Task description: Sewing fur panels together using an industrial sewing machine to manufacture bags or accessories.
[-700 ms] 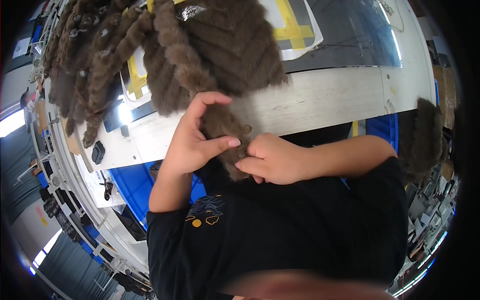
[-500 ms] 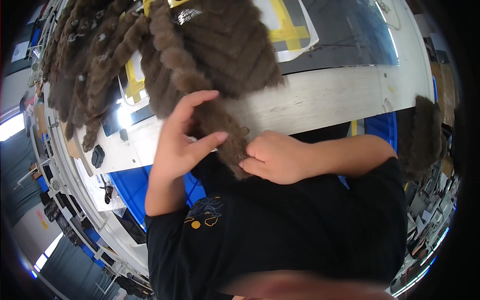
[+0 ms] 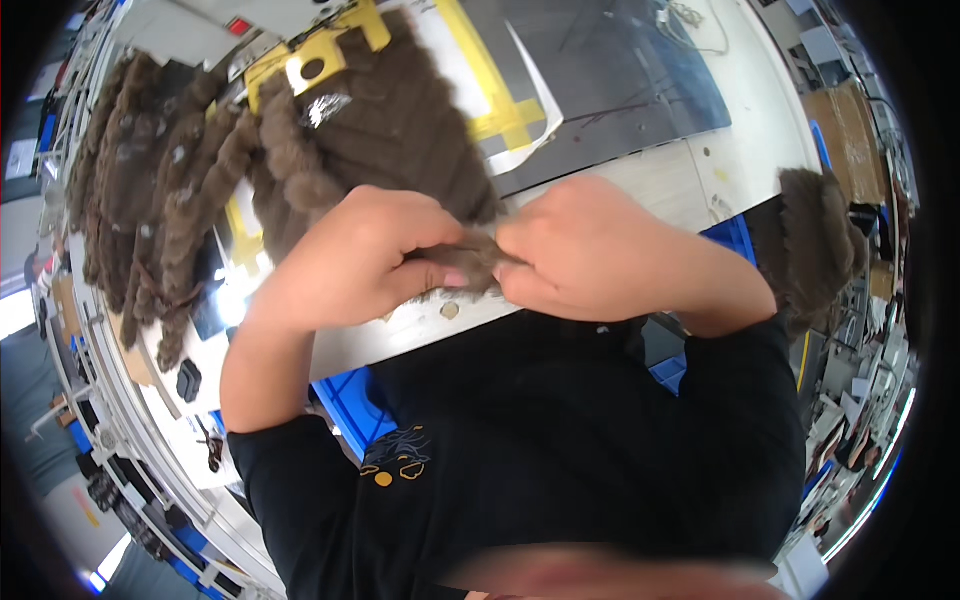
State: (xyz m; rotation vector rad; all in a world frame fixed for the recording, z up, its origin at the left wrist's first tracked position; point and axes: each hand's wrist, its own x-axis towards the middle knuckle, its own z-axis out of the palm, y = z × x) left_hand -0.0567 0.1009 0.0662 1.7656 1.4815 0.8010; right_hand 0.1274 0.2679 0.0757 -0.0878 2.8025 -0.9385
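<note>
Between my two hands, just above the front of the white table, is the end of a brown fur strip (image 3: 476, 266). My left hand (image 3: 375, 250) pinches it between thumb and fingers from the left. Closed on the same end is my right hand (image 3: 580, 250), its fingertips only a little apart from the left ones. My fingers hide part of the strip. A bumpy length of fur (image 3: 292, 165) runs from behind my left hand up toward a yellow machine part (image 3: 330, 55). Beside it lies a wide brown fur panel (image 3: 410, 110) with slanting ridges.
Several fur strips (image 3: 150, 190) hang in a heap at the left. A white sheet edged with yellow tape (image 3: 515, 125) lies on the grey table surface (image 3: 620, 90). A small black object (image 3: 189, 380) sits at the left corner. More brown fur (image 3: 815, 245) hangs at the right.
My left hand, loosely spread around the strip before, has closed on its end. Both hands have brought that end up from near my body to over the table edge. The view has shifted.
</note>
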